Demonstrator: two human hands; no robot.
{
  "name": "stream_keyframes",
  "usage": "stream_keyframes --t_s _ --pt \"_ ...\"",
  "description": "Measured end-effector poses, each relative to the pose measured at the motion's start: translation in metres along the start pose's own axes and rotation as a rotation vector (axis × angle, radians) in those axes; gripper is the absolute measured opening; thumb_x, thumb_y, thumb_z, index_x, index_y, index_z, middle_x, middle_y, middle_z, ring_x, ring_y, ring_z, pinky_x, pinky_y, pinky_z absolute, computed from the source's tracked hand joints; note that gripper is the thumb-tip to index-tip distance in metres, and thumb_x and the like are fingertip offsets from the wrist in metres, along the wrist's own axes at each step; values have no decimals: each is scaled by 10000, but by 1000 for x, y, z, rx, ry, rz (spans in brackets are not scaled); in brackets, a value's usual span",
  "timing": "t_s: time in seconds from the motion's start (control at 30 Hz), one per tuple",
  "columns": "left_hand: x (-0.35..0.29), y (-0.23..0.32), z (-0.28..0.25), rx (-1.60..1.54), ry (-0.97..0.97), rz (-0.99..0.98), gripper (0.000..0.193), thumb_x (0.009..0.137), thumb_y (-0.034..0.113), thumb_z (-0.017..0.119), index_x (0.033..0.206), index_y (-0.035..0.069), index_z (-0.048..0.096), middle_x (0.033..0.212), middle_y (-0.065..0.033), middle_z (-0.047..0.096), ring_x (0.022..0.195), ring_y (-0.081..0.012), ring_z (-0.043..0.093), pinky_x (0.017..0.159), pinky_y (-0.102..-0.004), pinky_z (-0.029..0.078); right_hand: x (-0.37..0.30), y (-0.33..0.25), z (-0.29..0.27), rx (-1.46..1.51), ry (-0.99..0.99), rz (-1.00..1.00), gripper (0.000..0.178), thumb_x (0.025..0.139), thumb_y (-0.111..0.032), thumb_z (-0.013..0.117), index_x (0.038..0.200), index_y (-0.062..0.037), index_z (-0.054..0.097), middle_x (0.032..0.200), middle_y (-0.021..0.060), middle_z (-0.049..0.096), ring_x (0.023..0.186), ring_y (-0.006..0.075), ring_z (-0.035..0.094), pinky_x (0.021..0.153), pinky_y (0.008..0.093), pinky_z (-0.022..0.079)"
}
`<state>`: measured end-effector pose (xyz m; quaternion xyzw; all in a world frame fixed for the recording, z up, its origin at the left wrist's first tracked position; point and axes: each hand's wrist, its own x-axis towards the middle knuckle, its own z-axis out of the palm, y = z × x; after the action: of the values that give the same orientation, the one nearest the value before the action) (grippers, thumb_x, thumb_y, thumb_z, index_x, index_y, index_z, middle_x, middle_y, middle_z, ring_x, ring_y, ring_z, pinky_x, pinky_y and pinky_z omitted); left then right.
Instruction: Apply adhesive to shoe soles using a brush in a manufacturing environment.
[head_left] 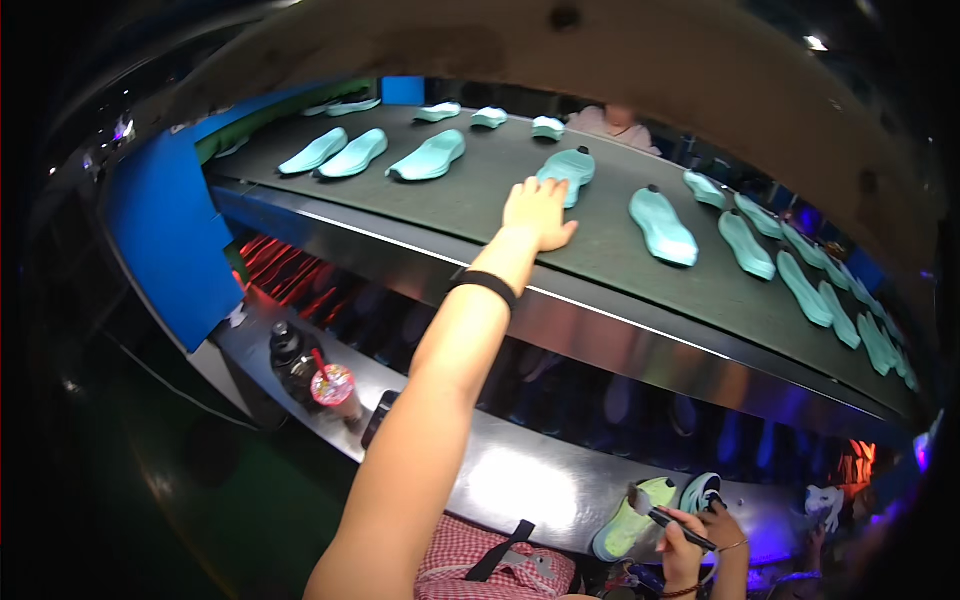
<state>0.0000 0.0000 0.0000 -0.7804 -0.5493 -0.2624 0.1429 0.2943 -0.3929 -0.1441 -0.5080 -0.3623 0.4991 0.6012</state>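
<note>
My left hand reaches across the dark conveyor belt. Its fingers lie stretched over a mint-green shoe sole, with the thumb apart; whether they press on the sole cannot be told. At lower right, what appears to be my right hand is closed round a dark-handled brush. The bristles meet or overlap a yellow-green shoe on the metal shelf. Just beside it, another hand, apparently a co-worker's, is at a dark-and-white shoe.
More mint soles lie along the belt on both sides. On the lower metal shelf stand a black bottle and a cup with a red straw, near a dark flat object. A person is beyond the belt.
</note>
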Motion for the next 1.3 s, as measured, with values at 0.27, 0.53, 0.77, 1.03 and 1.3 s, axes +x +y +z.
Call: stream_keyframes --t_s 0.27,0.53,0.77,1.03,1.3 --pt "-11 11 -42 -186 293 177 284 630 316 685 695 46 621 801 -116 590 879 -295 521 719 -371 433 24 26 22 280 89 -73 238 754 15 583 984 66 556 993 173 593 806 198 591 719 273 479" --pt "-135 20 -42 -1673 334 -382 472 789 148 457 1217 -11 336 1167 -119 425 1074 -191 429 911 -326 347 52 39 29 106 -3 -78 229 755 12 606 982 38 582 962 120 613 804 142 580 696 240 475" --pt "-232 -26 -3 -2333 -435 -212 735 814 485 433 1309 -20 235 1233 -218 423 1085 -372 471 894 -483 406 40 39 29 239 15 -20 220 759 11 605 978 29 588 968 117 614 843 145 580 749 246 465" --pt "-309 93 55 -2448 -1040 -723 835 748 620 455 1321 40 273 1295 -169 382 1184 -351 373 996 -500 265 48 15 51 139 -130 -87 230 741 -9 628 968 24 611 953 111 624 891 141 579 813 245 446" --pt "-302 138 44 -2713 -1003 -768 875 735 749 128 1287 104 341 1197 -186 460 1067 -374 472 913 -520 358 87 32 73 157 -129 9 189 740 33 596 928 46 605 918 127 629 843 162 596 794 259 460"
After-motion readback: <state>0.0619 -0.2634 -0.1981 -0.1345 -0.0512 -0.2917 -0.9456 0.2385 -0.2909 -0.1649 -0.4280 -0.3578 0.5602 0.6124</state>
